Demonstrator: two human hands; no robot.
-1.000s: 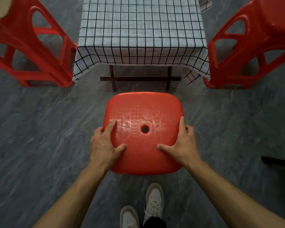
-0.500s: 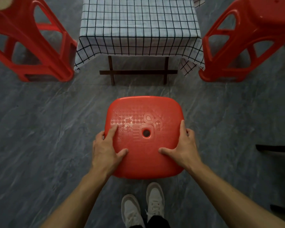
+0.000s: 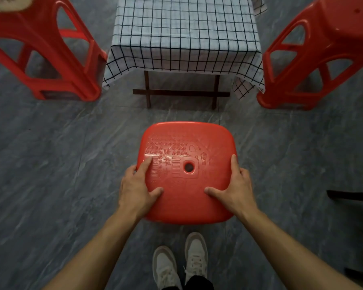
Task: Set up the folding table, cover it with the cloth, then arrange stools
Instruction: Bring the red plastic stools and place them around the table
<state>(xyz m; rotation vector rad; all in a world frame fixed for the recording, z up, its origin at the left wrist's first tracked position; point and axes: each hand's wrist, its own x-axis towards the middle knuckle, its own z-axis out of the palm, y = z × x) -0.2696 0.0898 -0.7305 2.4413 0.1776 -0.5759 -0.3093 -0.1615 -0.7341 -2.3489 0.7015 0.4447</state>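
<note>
A red plastic stool (image 3: 187, 143) with a hole in its seat is right in front of me, seen from above. My left hand (image 3: 137, 189) grips the seat's left edge, thumb on top and fingers curled over the side. At the right edge my right hand (image 3: 236, 190) holds it the same way. Ahead stands the folding table, covered by a white cloth with a black grid (image 3: 184, 32); its dark wooden legs (image 3: 180, 93) show below the hem. A second red stool (image 3: 50, 55) stands at the table's left, a third red stool (image 3: 314, 55) at its right.
The floor (image 3: 50, 164) is grey marbled tile. My two white shoes (image 3: 180, 262) are just behind the held stool. A dark bar-shaped object (image 3: 350, 194) juts in from the right edge. Something pale (image 3: 6, 3) lies on the left stool's seat.
The held stool and both hands have drawn back from the table, opening a wider strip of floor between the seat and the table legs. My grip is unchanged.
</note>
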